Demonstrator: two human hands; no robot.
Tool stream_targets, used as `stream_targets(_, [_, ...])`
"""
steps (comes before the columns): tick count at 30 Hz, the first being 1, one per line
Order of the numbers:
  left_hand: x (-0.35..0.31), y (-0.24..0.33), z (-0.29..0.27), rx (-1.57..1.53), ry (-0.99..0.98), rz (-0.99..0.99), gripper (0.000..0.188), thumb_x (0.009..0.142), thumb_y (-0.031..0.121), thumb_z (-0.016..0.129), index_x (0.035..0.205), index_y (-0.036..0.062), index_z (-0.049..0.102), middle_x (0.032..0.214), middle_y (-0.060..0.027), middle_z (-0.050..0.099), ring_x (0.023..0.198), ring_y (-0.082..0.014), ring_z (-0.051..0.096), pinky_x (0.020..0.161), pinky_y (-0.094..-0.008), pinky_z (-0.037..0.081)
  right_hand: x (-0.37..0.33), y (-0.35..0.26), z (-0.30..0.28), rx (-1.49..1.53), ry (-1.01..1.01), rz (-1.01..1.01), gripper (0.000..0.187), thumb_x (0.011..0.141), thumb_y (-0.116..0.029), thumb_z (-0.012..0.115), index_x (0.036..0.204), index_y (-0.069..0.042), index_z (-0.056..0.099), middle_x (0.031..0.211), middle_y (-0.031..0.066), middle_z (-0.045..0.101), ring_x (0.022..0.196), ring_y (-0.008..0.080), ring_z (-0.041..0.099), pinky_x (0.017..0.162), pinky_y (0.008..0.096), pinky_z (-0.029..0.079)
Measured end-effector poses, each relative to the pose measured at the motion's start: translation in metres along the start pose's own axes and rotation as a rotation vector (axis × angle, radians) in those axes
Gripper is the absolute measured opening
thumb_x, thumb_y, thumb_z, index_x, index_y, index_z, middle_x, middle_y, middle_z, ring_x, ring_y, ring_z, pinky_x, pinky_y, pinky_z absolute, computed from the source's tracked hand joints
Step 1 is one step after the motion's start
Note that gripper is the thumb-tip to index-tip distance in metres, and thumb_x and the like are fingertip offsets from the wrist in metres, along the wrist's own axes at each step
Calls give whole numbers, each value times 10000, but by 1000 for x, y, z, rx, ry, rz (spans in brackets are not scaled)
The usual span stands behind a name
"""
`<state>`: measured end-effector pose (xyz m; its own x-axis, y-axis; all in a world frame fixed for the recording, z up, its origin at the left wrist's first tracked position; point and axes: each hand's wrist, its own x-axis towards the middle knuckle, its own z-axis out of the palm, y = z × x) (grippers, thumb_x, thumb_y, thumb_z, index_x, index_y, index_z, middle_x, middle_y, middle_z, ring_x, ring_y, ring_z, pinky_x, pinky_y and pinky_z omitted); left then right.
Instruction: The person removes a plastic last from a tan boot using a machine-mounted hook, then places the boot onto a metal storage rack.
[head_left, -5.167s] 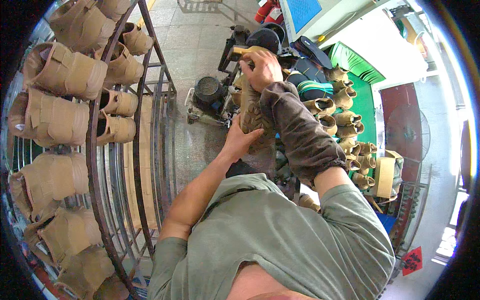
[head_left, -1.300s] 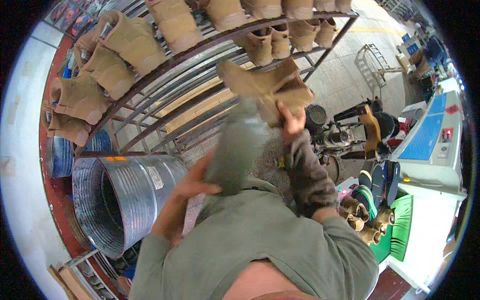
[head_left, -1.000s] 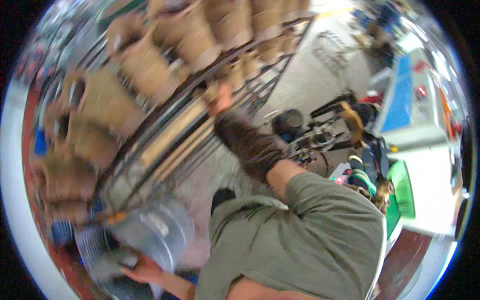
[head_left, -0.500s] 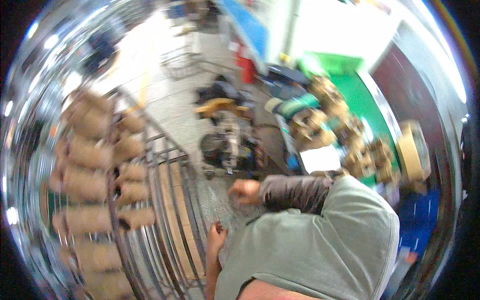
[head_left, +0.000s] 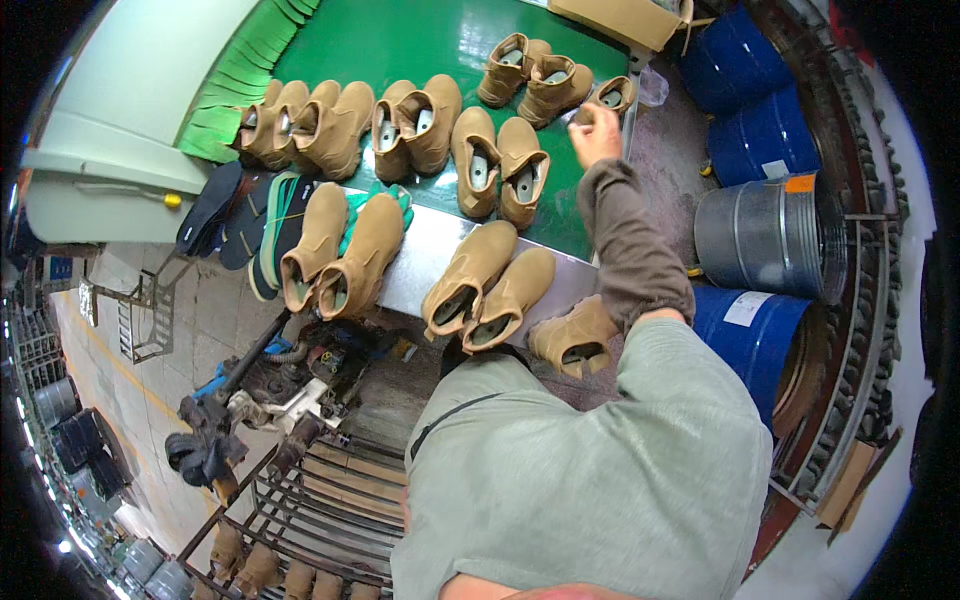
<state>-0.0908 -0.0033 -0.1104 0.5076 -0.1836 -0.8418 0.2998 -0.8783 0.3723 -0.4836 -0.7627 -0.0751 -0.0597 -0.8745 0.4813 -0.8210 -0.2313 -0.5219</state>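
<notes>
A right hand [head_left: 598, 138] reaches over the far right corner of a green table [head_left: 420, 40], meeting a tan boot [head_left: 616, 92] near the metal edge. The boot lies just past the fingers, away from the wearer and slightly to the right, its open collar facing up. Its long axis appears to slant from the collar down and left toward the fingertips, though the hand covers part of the toe end and the exact line cannot be told. The fingers are bent and drawn near one another at that end; whether they are clamped on the boot or only touching it cannot be made out.

The right hand is plainly the nearer of the two (the left hand is out of sight, so its fingers cannot be judged). The right forearm, in a dark brown sleeve [head_left: 640, 235], runs up from the wearer's body almost in line with the boot.

Just left of the boot stands a pair [head_left: 535, 85], close by and apart from the fingers. Behind it sits a carton [head_left: 625, 22]; to its right, a clear bag [head_left: 653, 87] hangs near the table's edge. Nearer the wearer, a lone boot [head_left: 572, 335] rests beside the sleeve, well apart from the hand.
</notes>
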Motion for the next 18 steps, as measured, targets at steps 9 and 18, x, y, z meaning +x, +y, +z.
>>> stream_targets(9, [25, 86, 6, 105, 86, 140, 507, 936, 215, 672, 1349, 15, 454, 1027, -104, 670, 946, -214, 642, 805, -371, 535, 91, 158, 70, -424, -638, -44, 431, 865, -265, 675, 1236, -56, 611, 1124, 153, 626, 971, 314, 607, 846, 403, 509])
stream_targets(18, [23, 199, 43, -25, -375, 340, 320, 981, 122, 511, 1289, 40, 542, 1089, -78, 637, 1011, -176, 601, 920, -333, 490, 83, 46, -59, 412, -582, 78, 224, 993, -181, 584, 1119, 1, 615, 940, 24, 620, 729, 104, 548, 648, 248, 462])
